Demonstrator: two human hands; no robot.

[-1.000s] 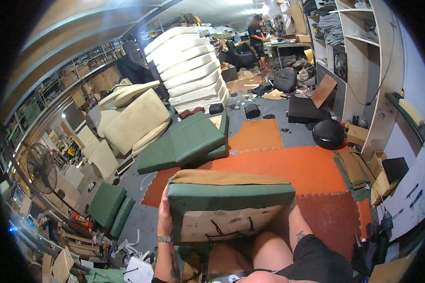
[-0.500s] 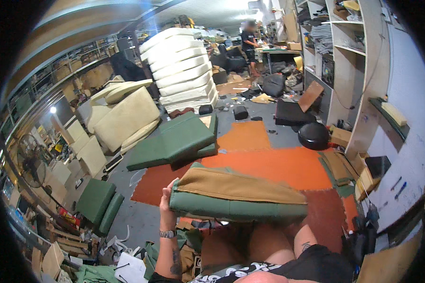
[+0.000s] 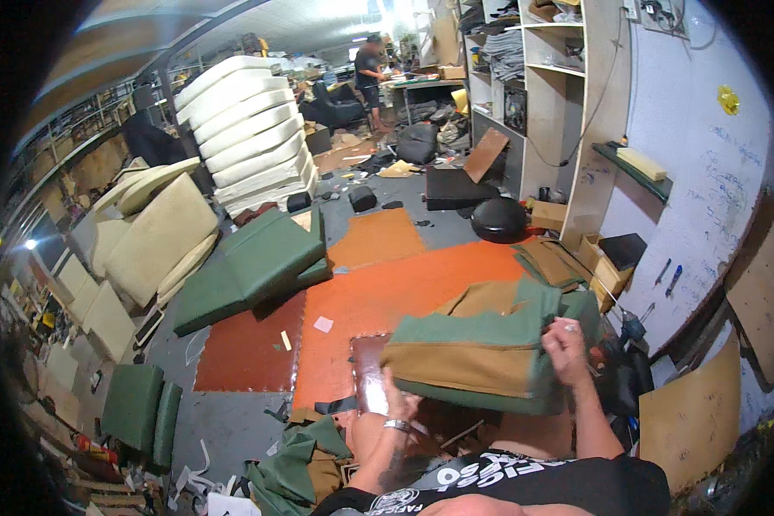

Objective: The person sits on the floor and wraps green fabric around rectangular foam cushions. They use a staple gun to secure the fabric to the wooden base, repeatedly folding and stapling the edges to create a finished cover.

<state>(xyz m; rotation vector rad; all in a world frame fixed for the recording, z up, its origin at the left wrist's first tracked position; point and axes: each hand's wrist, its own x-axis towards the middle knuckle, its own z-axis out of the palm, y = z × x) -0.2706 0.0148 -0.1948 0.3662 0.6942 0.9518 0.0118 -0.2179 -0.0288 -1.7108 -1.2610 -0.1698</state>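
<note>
The cushion was green, banded tan; the left hand held its left end, the right hand its right edge.

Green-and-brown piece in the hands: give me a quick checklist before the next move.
1. Right hand holding the green-and-brown piece: ok, fingers closed at its right end.
2. Left hand grip: cannot tell; it is at the left end, fingers partly hidden.
3. Underside visible for inspection: not ok, it is turned out of view.
4. Area left of the left hand clear: not ok, a fabric heap lies there.
5. Large green cushion apart from the piece: ok, bare mat shows between.
</note>
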